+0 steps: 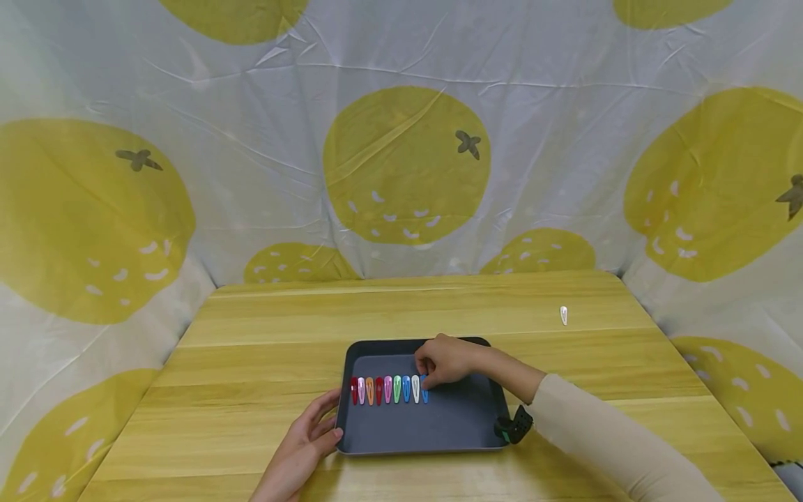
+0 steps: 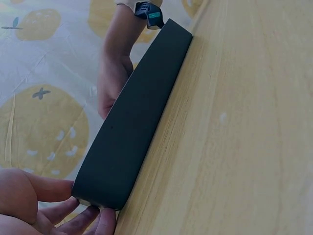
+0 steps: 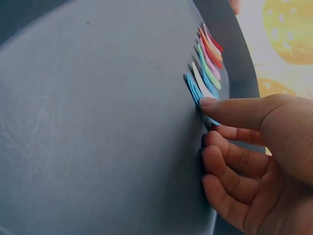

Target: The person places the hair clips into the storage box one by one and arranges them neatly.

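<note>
A dark grey rectangular tray [image 1: 417, 429] lies on the table. My left hand [image 1: 307, 439] grips its left side, thumb at the rim and fingers against the wall in the left wrist view. Inside, a row of snap hair clips in red, pink, orange, green, blue and white stands side by side. At the row's right end, my right hand [image 1: 447, 359] pinches a blue hair clip [image 3: 191, 87] between thumb and forefinger, its other fingers curled near the tray floor. That clip rests next to a white hair clip [image 1: 416, 389]; the thumb covers part of it.
A lone white hair clip [image 1: 563, 316] lies on the wooden table [image 1: 263, 335], beyond the tray to the right. A black strapped device [image 1: 516, 424] shows under the right wrist at the tray's right edge. Fruit-patterned cloth [image 1: 401, 167] hangs behind and at both sides.
</note>
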A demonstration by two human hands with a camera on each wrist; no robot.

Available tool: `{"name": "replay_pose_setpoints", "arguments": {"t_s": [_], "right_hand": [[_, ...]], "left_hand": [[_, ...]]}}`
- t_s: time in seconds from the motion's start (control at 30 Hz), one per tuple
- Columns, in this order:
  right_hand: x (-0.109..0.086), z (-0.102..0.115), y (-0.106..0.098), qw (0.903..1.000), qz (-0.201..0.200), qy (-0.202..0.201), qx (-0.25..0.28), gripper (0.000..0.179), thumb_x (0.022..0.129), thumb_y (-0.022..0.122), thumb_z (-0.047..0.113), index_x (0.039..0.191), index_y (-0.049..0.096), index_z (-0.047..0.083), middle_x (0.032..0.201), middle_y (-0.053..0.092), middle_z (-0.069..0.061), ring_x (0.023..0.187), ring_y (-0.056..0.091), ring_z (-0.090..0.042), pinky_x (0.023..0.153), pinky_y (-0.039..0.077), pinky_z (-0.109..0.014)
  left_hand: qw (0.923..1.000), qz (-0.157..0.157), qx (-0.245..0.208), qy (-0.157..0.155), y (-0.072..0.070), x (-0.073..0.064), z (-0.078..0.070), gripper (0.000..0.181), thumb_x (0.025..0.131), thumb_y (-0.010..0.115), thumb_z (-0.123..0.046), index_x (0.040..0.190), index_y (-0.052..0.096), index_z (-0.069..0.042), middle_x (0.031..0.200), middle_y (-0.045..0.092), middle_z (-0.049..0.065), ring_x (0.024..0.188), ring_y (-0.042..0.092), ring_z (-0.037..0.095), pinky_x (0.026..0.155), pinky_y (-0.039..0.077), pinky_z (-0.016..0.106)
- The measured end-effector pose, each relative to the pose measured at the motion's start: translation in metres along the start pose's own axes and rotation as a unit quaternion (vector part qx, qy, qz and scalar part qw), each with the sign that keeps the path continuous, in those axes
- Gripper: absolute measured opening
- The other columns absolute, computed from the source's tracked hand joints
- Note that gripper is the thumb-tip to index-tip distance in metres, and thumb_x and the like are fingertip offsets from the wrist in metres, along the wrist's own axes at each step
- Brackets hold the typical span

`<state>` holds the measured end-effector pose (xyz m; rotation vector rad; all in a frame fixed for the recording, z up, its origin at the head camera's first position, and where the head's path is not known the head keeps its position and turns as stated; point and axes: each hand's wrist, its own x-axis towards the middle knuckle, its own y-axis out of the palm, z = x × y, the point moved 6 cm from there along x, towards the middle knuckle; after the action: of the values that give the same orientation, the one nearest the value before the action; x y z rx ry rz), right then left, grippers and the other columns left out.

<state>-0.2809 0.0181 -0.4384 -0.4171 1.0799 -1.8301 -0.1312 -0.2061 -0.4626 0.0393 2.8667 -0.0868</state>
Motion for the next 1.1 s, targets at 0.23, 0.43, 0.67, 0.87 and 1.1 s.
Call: {"name": "replay_pose_setpoints", "arguments": {"t_s": [0.23,0.43,0.67,0.87,1.1], "right_hand": [[-0.001,0.0,0.0,1.0,0.006,-0.004,0.004,0.02,0.092,0.08,0.016,0.082,0.063,0.017,0.066,0.056,0.01,0.056,0.05,-0.005,0.056,0.039,-0.022],[-0.004,-0.001,-0.002,0.9999,0.007,-0.008,0.0,0.018,0.093,0.08,0.017,0.085,0.063,0.017,0.066,0.056,0.01,0.056,0.049,-0.004,0.056,0.039,-0.022],[-0.011,-0.001,-0.008,0.9999,0.008,-0.007,-0.001,0.014,0.092,0.08,0.017,0.092,0.068,0.011,0.07,0.057,0.01,0.058,0.049,-0.004,0.058,0.041,-0.023],[-0.018,-0.004,-0.018,0.9999,0.004,-0.016,-0.001,0.014,0.091,0.081,0.016,0.097,0.07,0.011,0.073,0.06,0.011,0.062,0.053,-0.004,0.06,0.045,-0.024],[-0.025,-0.009,-0.03,0.9997,0.006,-0.022,0.013,0.014,0.093,0.079,0.017,0.102,0.07,0.01,0.079,0.064,0.011,0.067,0.058,-0.005,0.064,0.05,-0.026]], "left_hand": [[1.0,0.0,0.0,0.006,0.0,-0.001,-0.001,0.063,0.097,0.054,0.011,0.156,0.039,-0.002,0.158,0.037,0.026,0.139,0.042,0.049,0.104,0.049,0.051],[0.9999,0.006,-0.003,0.014,0.001,-0.002,-0.002,0.062,0.097,0.054,0.011,0.156,0.039,-0.001,0.158,0.037,0.027,0.139,0.042,0.048,0.103,0.049,0.048],[1.0,0.002,-0.001,0.009,0.001,-0.002,-0.002,0.062,0.097,0.054,0.011,0.156,0.039,-0.001,0.158,0.037,0.027,0.139,0.042,0.049,0.103,0.05,0.049],[1.0,0.003,0.001,0.009,0.001,0.0,0.0,0.063,0.097,0.055,0.01,0.156,0.039,-0.002,0.159,0.036,0.027,0.139,0.041,0.049,0.103,0.05,0.05],[0.9999,0.004,-0.002,0.01,0.001,0.001,0.001,0.063,0.097,0.055,0.01,0.156,0.038,-0.001,0.159,0.036,0.027,0.139,0.042,0.049,0.102,0.05,0.05]]}}
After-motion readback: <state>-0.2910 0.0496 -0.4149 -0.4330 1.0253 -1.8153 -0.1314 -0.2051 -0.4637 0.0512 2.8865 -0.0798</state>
